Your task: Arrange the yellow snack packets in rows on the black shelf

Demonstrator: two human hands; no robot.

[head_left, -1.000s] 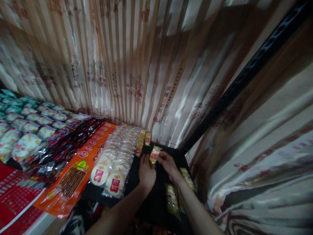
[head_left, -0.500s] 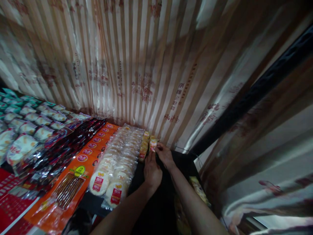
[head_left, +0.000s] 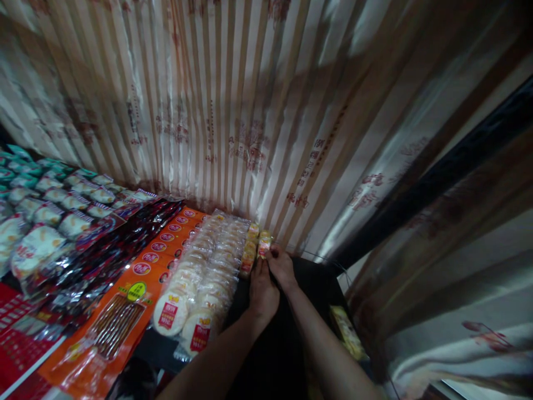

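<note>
A small yellow snack packet (head_left: 264,244) with a pinkish-red label lies at the far edge of the black table (head_left: 260,355). My right hand (head_left: 281,270) pinches its right side between bent fingers. From the near side, my left hand (head_left: 265,291) reaches in with fingers together and holds its lower end; part of that grip is hidden. Just left of it, a short row of similar yellow packets (head_left: 248,253) runs toward the curtain. Clear-wrapped white rice crackers (head_left: 200,300) form two overlapping rows beside those packets.
Orange snack bags (head_left: 144,278), dark shiny packets (head_left: 112,244) and white packets (head_left: 39,250) fill the left. A striped curtain (head_left: 208,111) hangs behind. Another yellow packet (head_left: 347,333) lies at the table's right edge, beneath a slanting black pole (head_left: 416,189).
The view has shifted slightly, so the table appears moved a little. Both hands remain at the yellow packet, its label now showing more, with the right fingers lower along its side.
</note>
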